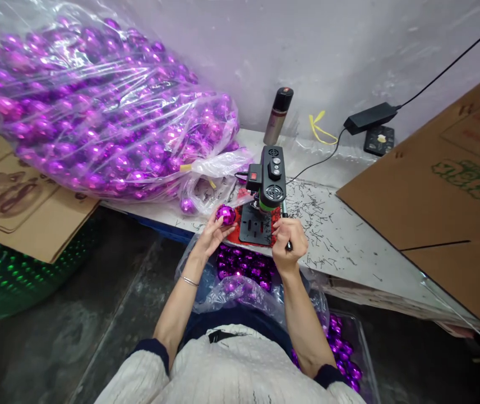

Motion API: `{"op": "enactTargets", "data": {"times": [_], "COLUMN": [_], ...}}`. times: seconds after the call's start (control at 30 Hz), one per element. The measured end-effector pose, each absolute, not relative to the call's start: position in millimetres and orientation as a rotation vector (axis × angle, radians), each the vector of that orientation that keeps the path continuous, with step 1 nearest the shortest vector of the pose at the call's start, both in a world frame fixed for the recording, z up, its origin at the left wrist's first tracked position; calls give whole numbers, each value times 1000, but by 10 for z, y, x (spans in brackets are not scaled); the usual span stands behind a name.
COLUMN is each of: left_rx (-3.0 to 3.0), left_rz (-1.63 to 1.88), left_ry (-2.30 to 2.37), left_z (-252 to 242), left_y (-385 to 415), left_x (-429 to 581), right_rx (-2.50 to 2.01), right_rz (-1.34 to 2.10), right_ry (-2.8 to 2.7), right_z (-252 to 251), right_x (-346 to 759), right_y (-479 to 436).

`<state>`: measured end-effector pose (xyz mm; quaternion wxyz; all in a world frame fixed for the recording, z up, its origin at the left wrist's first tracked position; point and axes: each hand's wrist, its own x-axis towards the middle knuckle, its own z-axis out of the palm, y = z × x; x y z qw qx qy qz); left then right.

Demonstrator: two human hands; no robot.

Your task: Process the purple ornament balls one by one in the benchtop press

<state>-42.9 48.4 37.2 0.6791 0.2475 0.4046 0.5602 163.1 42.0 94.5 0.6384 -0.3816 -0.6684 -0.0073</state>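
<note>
My left hand [215,231] grips a shiny purple faceted ball [226,215] by its side, just left of a small black bench drill press [272,174]. The ball is clear of the machine's base plate [254,225]. My right hand [289,241] is wrapped round the black-ended lever [289,246] at the machine's right side. A red mat [236,234] lies under the base. Whether a bit sits below the machine's head is too small to tell.
A big clear bag [109,112] of purple balls fills the left. Below my hands is a plastic-lined container of balls [244,264]. Dark shavings [315,224] litter the table. Behind stand a spray can [278,115] and power adapter [371,118]; a cardboard box [442,185] leans right.
</note>
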Motion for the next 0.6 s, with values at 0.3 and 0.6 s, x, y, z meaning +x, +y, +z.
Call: {"op": "enactTargets", "data": {"times": [0.3, 0.6], "left_rx": [384, 526], "left_rz": [1170, 1261], "left_ry": [916, 1088], "left_z": [336, 306], "left_y": [520, 585], "left_x": [-257, -109], "right_rx": [-872, -868], "right_rz": [-35, -23], "right_ry": [-1534, -1528], "right_z": [1004, 1118], "right_x": [1619, 1625], "right_y": [409, 422]}}
